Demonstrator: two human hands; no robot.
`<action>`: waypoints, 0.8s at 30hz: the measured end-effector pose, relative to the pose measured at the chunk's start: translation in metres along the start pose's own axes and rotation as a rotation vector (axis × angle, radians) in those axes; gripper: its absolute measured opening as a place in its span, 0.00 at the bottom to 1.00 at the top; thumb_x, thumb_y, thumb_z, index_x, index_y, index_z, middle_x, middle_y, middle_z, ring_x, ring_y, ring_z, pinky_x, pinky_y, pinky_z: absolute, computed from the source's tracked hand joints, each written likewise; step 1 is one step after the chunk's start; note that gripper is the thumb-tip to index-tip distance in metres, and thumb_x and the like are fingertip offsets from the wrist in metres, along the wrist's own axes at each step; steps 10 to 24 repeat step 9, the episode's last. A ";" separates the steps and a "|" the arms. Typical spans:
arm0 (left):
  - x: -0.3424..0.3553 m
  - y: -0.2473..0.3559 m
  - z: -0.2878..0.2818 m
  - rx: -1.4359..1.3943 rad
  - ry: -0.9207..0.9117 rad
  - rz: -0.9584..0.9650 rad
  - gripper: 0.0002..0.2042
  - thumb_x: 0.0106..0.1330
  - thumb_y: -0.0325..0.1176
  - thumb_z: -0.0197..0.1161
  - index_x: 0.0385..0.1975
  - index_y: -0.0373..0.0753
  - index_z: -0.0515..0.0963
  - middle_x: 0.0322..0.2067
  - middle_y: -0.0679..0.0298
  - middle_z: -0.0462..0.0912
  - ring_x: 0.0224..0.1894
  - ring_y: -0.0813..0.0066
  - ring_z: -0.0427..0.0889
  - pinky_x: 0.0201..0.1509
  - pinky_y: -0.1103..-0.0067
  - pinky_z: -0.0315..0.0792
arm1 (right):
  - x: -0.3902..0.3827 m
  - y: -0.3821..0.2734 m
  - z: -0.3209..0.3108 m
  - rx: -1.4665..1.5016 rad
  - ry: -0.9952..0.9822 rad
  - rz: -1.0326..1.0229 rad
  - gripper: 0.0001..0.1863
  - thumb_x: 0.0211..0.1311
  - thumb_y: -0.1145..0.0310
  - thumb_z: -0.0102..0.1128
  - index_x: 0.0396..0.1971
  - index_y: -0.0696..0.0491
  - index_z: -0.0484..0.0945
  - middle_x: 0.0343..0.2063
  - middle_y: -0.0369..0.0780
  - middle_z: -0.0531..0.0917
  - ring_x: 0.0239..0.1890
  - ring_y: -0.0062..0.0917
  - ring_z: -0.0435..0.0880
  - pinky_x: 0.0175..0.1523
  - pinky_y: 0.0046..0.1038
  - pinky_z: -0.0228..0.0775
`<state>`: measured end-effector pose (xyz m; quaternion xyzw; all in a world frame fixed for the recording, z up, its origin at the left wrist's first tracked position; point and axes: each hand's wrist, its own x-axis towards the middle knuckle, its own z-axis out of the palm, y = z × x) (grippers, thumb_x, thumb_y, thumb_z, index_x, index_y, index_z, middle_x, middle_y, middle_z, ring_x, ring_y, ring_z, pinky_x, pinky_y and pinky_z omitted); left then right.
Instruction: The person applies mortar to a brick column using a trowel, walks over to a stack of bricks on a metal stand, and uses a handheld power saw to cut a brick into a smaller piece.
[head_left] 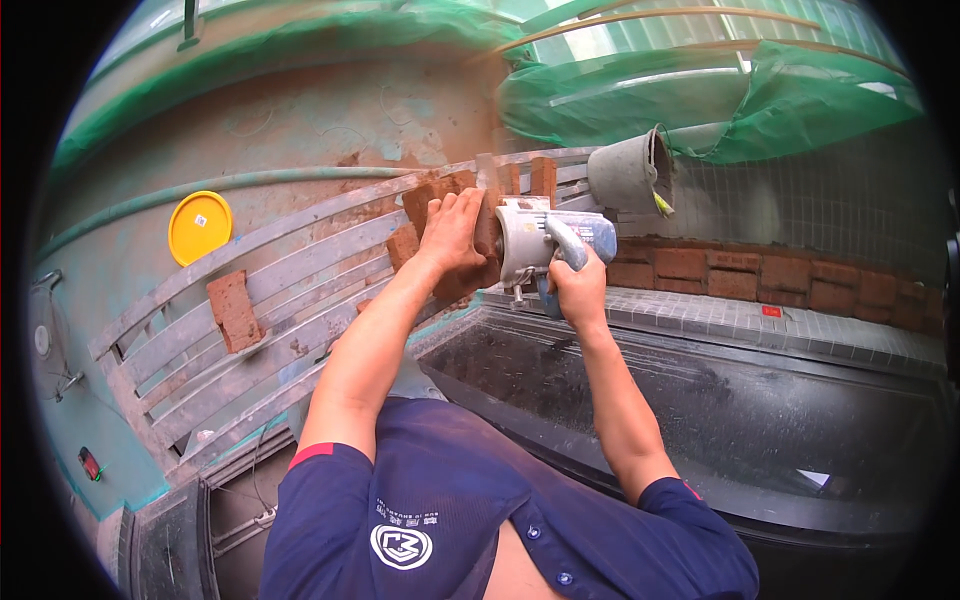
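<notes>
My left hand (452, 228) presses down on a red brick (487, 243) that rests on a grey slatted metal rack (290, 300). My right hand (578, 285) grips the handle of a grey handheld power cutter (535, 240), which sits right against the brick's right side. The blade itself is hidden behind the tool body and the brick. Several other red brick pieces (432, 192) lie on the rack just beyond my left hand.
A loose brick piece (233, 310) lies on the rack at the left. A yellow round lid (199, 227) lies on the dusty floor. A grey bucket (630, 172) lies tipped behind the tool. A brick course (780, 275) and a dark basin (700, 410) are at right, green netting (800, 105) above.
</notes>
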<state>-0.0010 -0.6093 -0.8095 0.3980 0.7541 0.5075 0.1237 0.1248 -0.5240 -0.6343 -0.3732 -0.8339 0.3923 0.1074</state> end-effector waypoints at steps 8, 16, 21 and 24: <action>0.001 -0.001 -0.001 0.030 -0.033 -0.007 0.53 0.31 0.41 0.78 0.65 0.39 0.58 0.62 0.56 0.65 0.61 0.58 0.65 0.63 0.62 0.57 | -0.004 0.009 -0.002 0.014 0.031 -0.014 0.08 0.49 0.74 0.55 0.30 0.59 0.75 0.19 0.34 0.76 0.19 0.15 0.73 0.25 0.22 0.67; 0.000 0.000 -0.001 0.047 -0.053 -0.021 0.53 0.31 0.41 0.78 0.65 0.39 0.58 0.63 0.56 0.64 0.62 0.58 0.65 0.64 0.62 0.56 | -0.002 0.011 -0.002 0.009 0.031 -0.004 0.08 0.49 0.74 0.56 0.30 0.59 0.75 0.19 0.35 0.76 0.19 0.15 0.73 0.25 0.22 0.67; 0.000 0.000 -0.001 0.047 -0.053 -0.021 0.53 0.31 0.41 0.78 0.65 0.39 0.58 0.63 0.56 0.64 0.62 0.58 0.65 0.64 0.62 0.56 | -0.002 0.011 -0.002 0.009 0.031 -0.004 0.08 0.49 0.74 0.56 0.30 0.59 0.75 0.19 0.35 0.76 0.19 0.15 0.73 0.25 0.22 0.67; 0.000 0.000 -0.001 0.047 -0.053 -0.021 0.53 0.31 0.41 0.78 0.65 0.39 0.58 0.63 0.56 0.64 0.62 0.58 0.65 0.64 0.62 0.56 | -0.002 0.011 -0.002 0.009 0.031 -0.004 0.08 0.49 0.74 0.56 0.30 0.59 0.75 0.19 0.35 0.76 0.19 0.15 0.73 0.25 0.22 0.67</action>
